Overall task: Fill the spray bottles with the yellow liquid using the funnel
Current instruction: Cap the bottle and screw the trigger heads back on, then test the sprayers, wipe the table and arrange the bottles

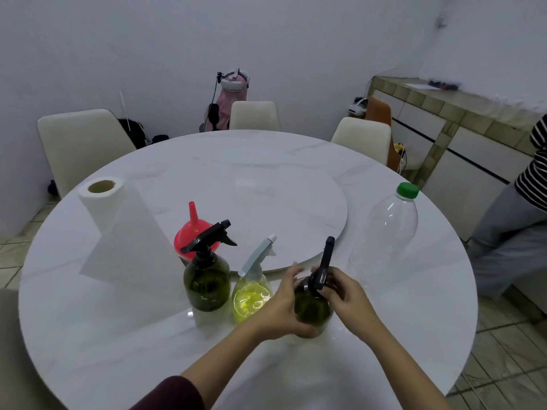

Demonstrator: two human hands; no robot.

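Three spray bottles stand near the table's front. The rightmost, a dark green bottle with a black spray head, is held by both hands: my left hand grips its body, my right hand grips the neck under the black sprayer. To its left stands a clear bottle full of yellow liquid with a grey-blue sprayer. Further left is another dark green bottle with a black trigger head. A red funnel sits upside down behind it, spout up. A large clear plastic bottle with a green cap looks empty.
A paper towel roll stands at the left with a sheet trailing down. A round turntable fills the middle of the white marble table. Cream chairs ring the table. A person in striped sleeves stands at the right by a tiled counter.
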